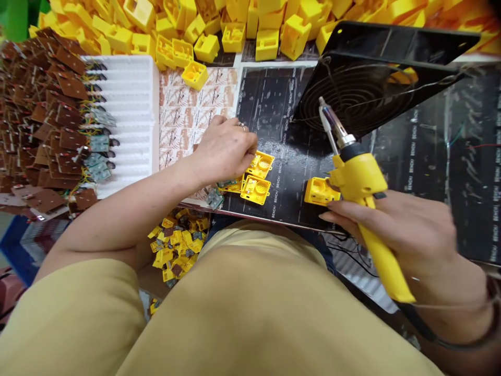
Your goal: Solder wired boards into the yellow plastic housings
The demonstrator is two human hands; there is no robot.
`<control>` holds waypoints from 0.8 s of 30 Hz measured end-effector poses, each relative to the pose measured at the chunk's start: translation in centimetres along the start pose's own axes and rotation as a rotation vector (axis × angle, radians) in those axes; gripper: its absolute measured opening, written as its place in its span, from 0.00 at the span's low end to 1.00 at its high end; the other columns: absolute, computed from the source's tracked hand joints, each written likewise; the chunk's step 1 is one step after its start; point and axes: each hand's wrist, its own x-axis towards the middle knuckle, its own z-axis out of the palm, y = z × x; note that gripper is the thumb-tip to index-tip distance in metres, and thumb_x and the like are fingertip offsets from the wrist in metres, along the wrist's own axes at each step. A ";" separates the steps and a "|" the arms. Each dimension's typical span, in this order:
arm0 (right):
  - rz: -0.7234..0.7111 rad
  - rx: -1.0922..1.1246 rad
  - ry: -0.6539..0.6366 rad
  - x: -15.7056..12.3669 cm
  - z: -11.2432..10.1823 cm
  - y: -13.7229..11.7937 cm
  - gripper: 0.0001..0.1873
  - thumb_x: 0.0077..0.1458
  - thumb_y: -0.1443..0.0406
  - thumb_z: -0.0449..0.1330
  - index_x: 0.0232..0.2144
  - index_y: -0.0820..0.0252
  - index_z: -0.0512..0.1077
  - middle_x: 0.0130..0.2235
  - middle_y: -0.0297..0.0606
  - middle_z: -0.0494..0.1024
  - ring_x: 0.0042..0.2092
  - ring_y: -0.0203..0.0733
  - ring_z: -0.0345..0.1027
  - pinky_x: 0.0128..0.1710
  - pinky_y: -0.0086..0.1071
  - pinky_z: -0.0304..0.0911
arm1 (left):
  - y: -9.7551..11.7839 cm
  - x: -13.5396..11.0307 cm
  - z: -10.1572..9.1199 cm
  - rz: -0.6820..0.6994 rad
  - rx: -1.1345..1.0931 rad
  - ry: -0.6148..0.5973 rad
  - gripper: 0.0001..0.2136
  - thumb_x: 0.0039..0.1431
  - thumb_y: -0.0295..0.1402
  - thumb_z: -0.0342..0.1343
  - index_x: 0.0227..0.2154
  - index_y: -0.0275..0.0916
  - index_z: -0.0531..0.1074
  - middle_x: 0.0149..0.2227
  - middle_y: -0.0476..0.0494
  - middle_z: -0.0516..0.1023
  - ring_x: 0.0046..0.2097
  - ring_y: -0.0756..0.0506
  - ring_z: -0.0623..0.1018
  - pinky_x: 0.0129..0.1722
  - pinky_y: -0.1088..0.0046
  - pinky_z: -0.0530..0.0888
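Note:
My right hand [410, 230] is wrapped around a yellow soldering gun [362, 177], whose metal tip points up and away over the bench. Its fingertips reach down beside a yellow plastic housing [319, 189]; whether they touch it I cannot tell. My left hand [230, 146] is closed, fingers curled down at the edge of an open yellow housing [261, 164]; what they pinch is hidden. Just nearer to me lies a second open housing half [256, 189] with a round speaker grille. A small green circuit board [214, 198] rests by the bench edge, partly under my left wrist.
Brown circuit boards [58, 120] with wires are piled on a white foam tray [129, 115] at the left. Yellow housings [235, 36] heap along the back. A black fan [352, 99] stands behind the soldering gun. Below the bench edge sit filled yellow housings [178, 243].

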 end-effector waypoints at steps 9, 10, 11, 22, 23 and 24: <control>-0.197 0.058 0.008 -0.6 3.5 2.5 0.07 0.70 0.62 0.58 0.49 0.52 0.69 0.37 0.37 0.82 0.38 0.42 0.76 0.39 0.37 0.71 | -8.9 -3.2 -2.7 -0.015 -0.066 -0.117 0.15 0.59 0.35 0.56 0.47 0.43 0.79 0.49 0.44 0.82 0.51 0.41 0.79 0.56 0.63 0.73; -0.184 0.023 0.020 -0.6 3.6 2.1 0.07 0.69 0.62 0.59 0.48 0.53 0.69 0.35 0.36 0.81 0.35 0.41 0.75 0.35 0.35 0.68 | -9.3 -3.7 -2.2 0.015 -0.041 -0.162 0.16 0.57 0.35 0.57 0.47 0.42 0.78 0.49 0.44 0.81 0.51 0.41 0.79 0.55 0.64 0.73; -0.167 -0.014 0.042 -0.5 3.7 1.6 0.07 0.68 0.62 0.60 0.48 0.54 0.70 0.32 0.35 0.79 0.32 0.40 0.72 0.32 0.33 0.65 | -9.5 -4.2 -1.7 0.036 -0.008 -0.188 0.16 0.56 0.35 0.57 0.47 0.41 0.78 0.49 0.43 0.81 0.51 0.41 0.79 0.54 0.64 0.73; -0.155 0.185 -0.091 1.7 3.8 1.0 0.17 0.71 0.52 0.55 0.53 0.57 0.66 0.41 0.40 0.80 0.42 0.42 0.74 0.47 0.37 0.67 | -9.8 -7.4 -1.4 -0.128 -0.629 -0.048 0.19 0.56 0.44 0.62 0.48 0.42 0.72 0.35 0.44 0.81 0.31 0.48 0.79 0.29 0.71 0.74; -0.154 0.202 -0.099 1.6 3.9 1.0 0.15 0.72 0.55 0.54 0.53 0.57 0.66 0.42 0.39 0.81 0.41 0.40 0.74 0.45 0.35 0.68 | -9.2 -7.5 -1.6 -0.130 -0.719 -0.033 0.18 0.58 0.45 0.60 0.48 0.42 0.72 0.35 0.43 0.81 0.32 0.47 0.80 0.30 0.69 0.76; -0.147 0.200 -0.095 1.6 4.1 0.8 0.14 0.72 0.56 0.55 0.53 0.57 0.66 0.41 0.38 0.81 0.39 0.39 0.74 0.42 0.33 0.68 | -8.3 -7.5 -1.7 -0.131 -0.783 -0.005 0.17 0.60 0.45 0.59 0.47 0.42 0.72 0.36 0.42 0.81 0.33 0.46 0.81 0.31 0.67 0.77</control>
